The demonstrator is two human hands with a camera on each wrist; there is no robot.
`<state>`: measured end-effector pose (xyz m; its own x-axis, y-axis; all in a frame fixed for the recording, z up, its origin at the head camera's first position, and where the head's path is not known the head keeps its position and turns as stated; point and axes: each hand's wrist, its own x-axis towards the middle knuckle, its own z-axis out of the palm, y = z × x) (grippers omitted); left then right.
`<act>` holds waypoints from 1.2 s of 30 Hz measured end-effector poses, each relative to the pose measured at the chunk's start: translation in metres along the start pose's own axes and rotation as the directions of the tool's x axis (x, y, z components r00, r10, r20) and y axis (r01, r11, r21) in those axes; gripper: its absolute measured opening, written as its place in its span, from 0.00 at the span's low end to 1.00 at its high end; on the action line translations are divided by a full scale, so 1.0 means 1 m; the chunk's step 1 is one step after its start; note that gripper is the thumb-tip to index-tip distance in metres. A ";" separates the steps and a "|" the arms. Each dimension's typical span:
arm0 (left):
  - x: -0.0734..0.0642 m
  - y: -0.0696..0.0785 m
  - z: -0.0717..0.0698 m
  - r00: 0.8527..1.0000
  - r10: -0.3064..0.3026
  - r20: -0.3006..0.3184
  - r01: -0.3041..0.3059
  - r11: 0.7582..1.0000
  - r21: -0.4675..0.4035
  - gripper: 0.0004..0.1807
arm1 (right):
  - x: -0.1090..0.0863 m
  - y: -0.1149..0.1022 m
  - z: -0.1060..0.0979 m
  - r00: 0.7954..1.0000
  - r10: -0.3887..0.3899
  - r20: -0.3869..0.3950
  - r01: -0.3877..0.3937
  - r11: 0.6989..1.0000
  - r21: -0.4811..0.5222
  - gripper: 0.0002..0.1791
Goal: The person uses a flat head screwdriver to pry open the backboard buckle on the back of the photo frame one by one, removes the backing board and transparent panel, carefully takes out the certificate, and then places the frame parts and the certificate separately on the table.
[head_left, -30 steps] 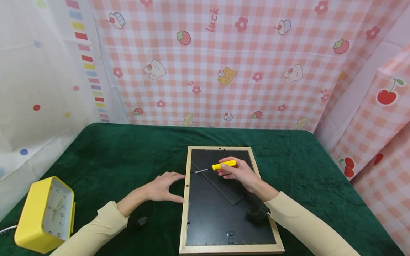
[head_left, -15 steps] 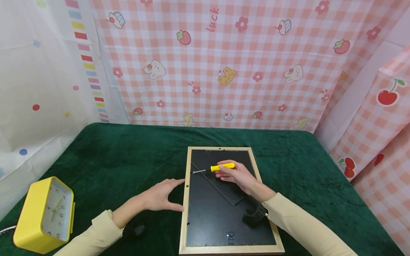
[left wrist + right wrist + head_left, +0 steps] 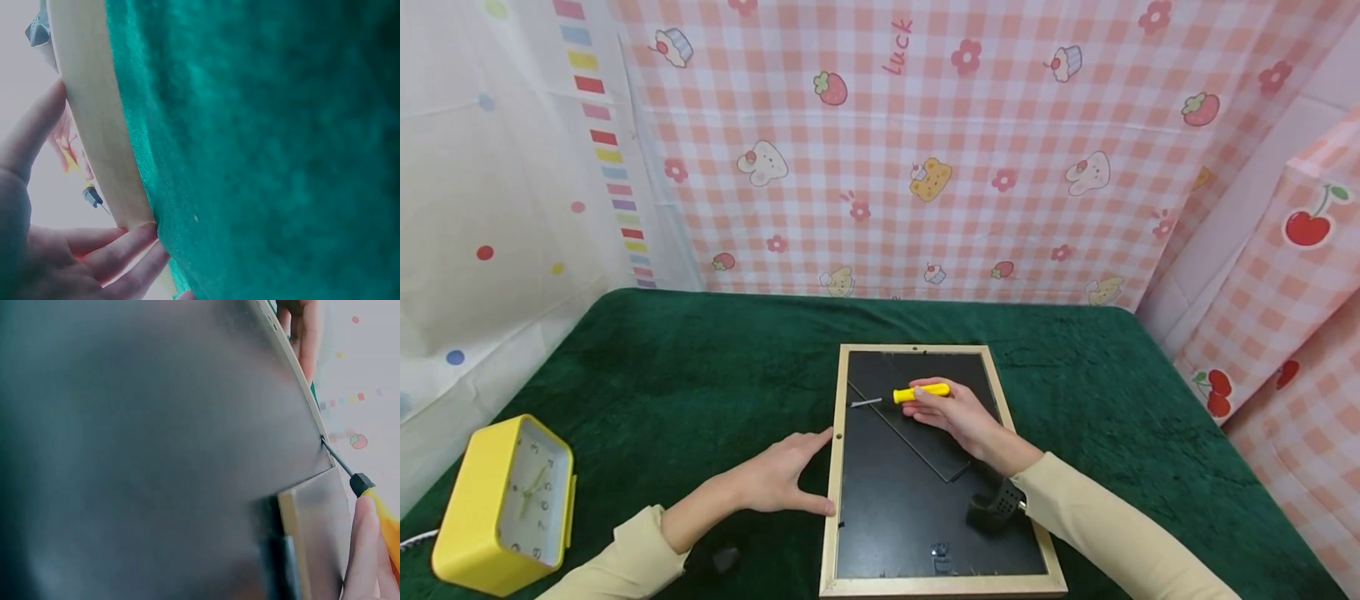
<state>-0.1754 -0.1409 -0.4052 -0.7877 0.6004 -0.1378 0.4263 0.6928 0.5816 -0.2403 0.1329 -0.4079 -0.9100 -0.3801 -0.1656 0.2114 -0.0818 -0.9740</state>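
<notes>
A picture frame [image 3: 830,533] with a pale wooden rim lies face down, its black backing board [image 3: 887,525] upward. My right hand [image 3: 958,421] grips the yellow handle of a screwdriver [image 3: 922,392]. In the right wrist view the screwdriver [image 3: 337,456] has its tip at the backing's edge, against the inner side of the rim. My left hand [image 3: 775,479] touches the frame's left side, thumb and fingers spread apart. Seen from the left wrist, straight fingertips [image 3: 122,253] press the outer face of the wooden rim [image 3: 100,125]. A stand leg [image 3: 319,525] rises slightly from the backing.
A yellow clock [image 3: 475,500] with a white cord [image 3: 418,539] stands at the left on the dark green cloth [image 3: 700,358]. A pink checked curtain [image 3: 880,225] hangs behind the table. Small black tabs and a metal hanger [image 3: 940,554] are on the frame's back.
My left hand has slid toward me along the frame's left side. The screwdriver has shifted slightly left and toward me, its tip now closer to the rim. The frame stays put.
</notes>
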 end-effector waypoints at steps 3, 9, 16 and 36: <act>0.000 0.002 -0.001 1.000 0.009 0.012 -0.008 1.000 -0.013 0.54 | 0.000 0.001 0.002 1.000 0.002 -0.013 -0.001 1.000 0.031 0.25; -0.001 0.004 -0.003 1.000 0.008 0.026 -0.008 1.000 -0.019 0.54 | 0.000 0.001 0.009 0.998 -0.033 -0.047 0.034 0.999 0.015 0.24; 0.000 0.003 -0.002 1.000 -0.003 0.031 0.003 1.000 0.000 0.55 | 0.003 -0.010 0.023 0.983 -0.151 -0.103 0.132 0.976 -0.170 0.19; 0.002 0.004 -0.003 0.999 0.007 0.041 -0.007 1.000 0.001 0.54 | 0.013 -0.054 0.081 0.925 -0.379 -0.011 0.231 0.586 -0.777 0.09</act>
<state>-0.1768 -0.1377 -0.4007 -0.7656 0.6215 -0.1663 0.4326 0.6886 0.5820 -0.2347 0.0577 -0.3448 -0.9261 -0.3107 0.2140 -0.3631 0.5800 -0.7292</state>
